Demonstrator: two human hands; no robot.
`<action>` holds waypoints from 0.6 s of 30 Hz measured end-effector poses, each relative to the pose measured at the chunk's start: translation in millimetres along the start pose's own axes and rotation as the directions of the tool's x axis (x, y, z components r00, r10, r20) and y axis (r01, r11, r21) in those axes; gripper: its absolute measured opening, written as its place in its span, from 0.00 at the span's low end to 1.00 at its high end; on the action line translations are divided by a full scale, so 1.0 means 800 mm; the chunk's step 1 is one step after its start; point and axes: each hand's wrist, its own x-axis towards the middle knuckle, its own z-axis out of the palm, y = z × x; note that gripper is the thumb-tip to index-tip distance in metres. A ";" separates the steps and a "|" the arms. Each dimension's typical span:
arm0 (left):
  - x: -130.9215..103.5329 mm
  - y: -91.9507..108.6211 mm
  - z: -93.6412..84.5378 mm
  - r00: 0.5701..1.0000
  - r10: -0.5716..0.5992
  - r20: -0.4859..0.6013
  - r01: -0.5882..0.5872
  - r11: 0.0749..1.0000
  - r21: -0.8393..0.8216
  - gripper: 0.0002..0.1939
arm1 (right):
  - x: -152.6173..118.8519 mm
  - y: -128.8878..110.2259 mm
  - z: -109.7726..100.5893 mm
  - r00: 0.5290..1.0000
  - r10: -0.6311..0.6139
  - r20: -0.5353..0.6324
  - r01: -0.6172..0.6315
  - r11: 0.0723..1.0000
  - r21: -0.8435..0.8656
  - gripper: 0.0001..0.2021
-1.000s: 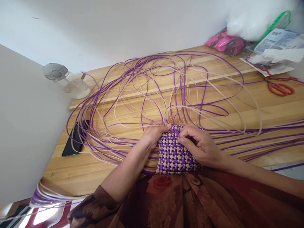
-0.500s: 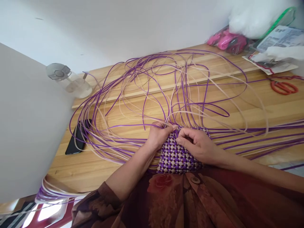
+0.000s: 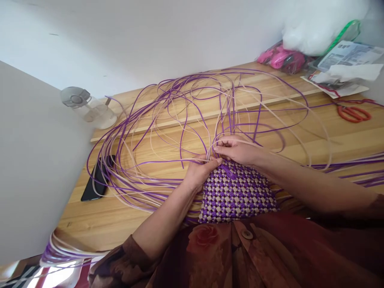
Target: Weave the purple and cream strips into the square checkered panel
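A woven panel (image 3: 240,192) in a purple and beige check lies on the table against my body. My left hand (image 3: 199,172) is closed at its upper left corner, the thumb pressed on the edge and several strands pinched under it. Just above the top edge, my right hand (image 3: 235,149) pinches a purple strand (image 3: 214,145) between thumb and fingertips. A small purple loop (image 3: 229,172) lies on the weave below that hand. Long loose purple and beige strands (image 3: 129,116) fan out from the panel to the left, back and right.
On the left are a black phone (image 3: 97,180) under strands and a clear bottle (image 3: 96,112) with a grey lid. Orange-handled scissors (image 3: 354,113), papers (image 3: 349,56) and a bagged pink item (image 3: 280,58) lie at right. A raised wooden ledge (image 3: 168,122) crosses the table's back.
My right hand has moved up and left from the panel's surface to above its top edge, uncovering more of the weave. My left hand stays at the corner. The view has shifted slightly.
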 end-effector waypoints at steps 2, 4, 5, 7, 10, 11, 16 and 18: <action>0.001 0.000 0.000 0.999 -0.018 -0.033 0.018 1.000 0.011 0.17 | 0.029 0.000 -0.008 0.972 0.026 -0.231 -0.045 0.996 -0.074 0.11; 0.002 0.000 0.000 0.998 -0.033 -0.050 0.034 0.999 0.017 0.17 | 0.064 0.004 -0.026 0.897 0.050 -0.440 -0.102 0.990 -0.095 0.09; 0.003 -0.001 0.000 0.998 -0.034 -0.053 0.035 0.999 0.018 0.17 | 0.081 0.008 -0.036 0.865 0.055 -0.500 -0.121 0.988 -0.099 0.07; 0.003 -0.002 0.000 0.998 -0.028 -0.059 0.029 0.999 0.017 0.18 | 0.103 0.016 -0.051 0.835 0.061 -0.546 -0.153 0.980 -0.125 0.08; 0.004 -0.003 0.000 0.997 -0.050 -0.058 0.048 0.998 -0.027 0.18 | 0.095 0.019 -0.058 0.862 0.056 -0.505 -0.187 0.959 -0.212 0.17; 0.004 -0.003 0.000 0.996 -0.067 -0.058 0.064 0.997 -0.048 0.19 | 0.082 0.017 -0.057 0.896 0.049 -0.441 -0.185 0.945 -0.271 0.20; 0.001 0.004 -0.001 0.998 -0.062 -0.033 0.060 0.997 -0.046 0.20 | 0.003 0.003 -0.042 0.964 -0.247 0.096 0.262 0.832 -0.490 0.14; 0.000 0.009 -0.005 0.999 -0.002 0.033 0.001 1.000 0.031 0.17 | -0.011 0.004 -0.037 0.846 -0.460 0.272 0.533 0.698 -0.478 0.13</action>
